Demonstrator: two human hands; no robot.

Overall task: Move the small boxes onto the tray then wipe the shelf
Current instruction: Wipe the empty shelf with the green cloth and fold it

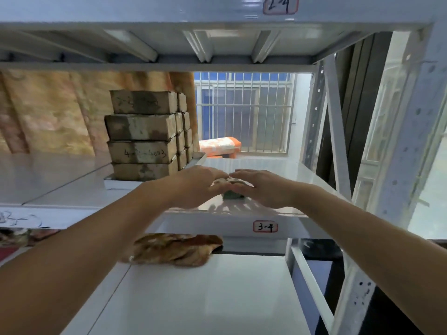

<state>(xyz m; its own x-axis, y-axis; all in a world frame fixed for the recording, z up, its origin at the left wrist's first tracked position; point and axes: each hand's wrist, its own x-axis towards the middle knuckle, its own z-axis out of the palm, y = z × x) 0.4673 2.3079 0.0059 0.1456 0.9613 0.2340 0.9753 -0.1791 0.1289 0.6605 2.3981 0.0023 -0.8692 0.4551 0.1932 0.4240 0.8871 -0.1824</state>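
Observation:
Several small brown cardboard boxes point(142, 131) stand stacked on a grey metal tray point(197, 159) at the left of the white shelf point(278, 172). Near the shelf's front edge lies a small patterned cloth point(229, 182) with a greenish underside. My left hand point(198, 184) and my right hand point(263, 187) both rest on this cloth from either side, fingers flat and meeting over it. Most of the cloth is hidden under my fingers.
The shelf front bears a label "3-4" point(265, 226). A crumpled brown patterned cloth point(174, 249) lies on the lower shelf point(205, 298). Metal uprights point(338, 146) stand at the right. A barred window point(244, 112) is behind, and patterned fabric point(48, 110) hangs at the left.

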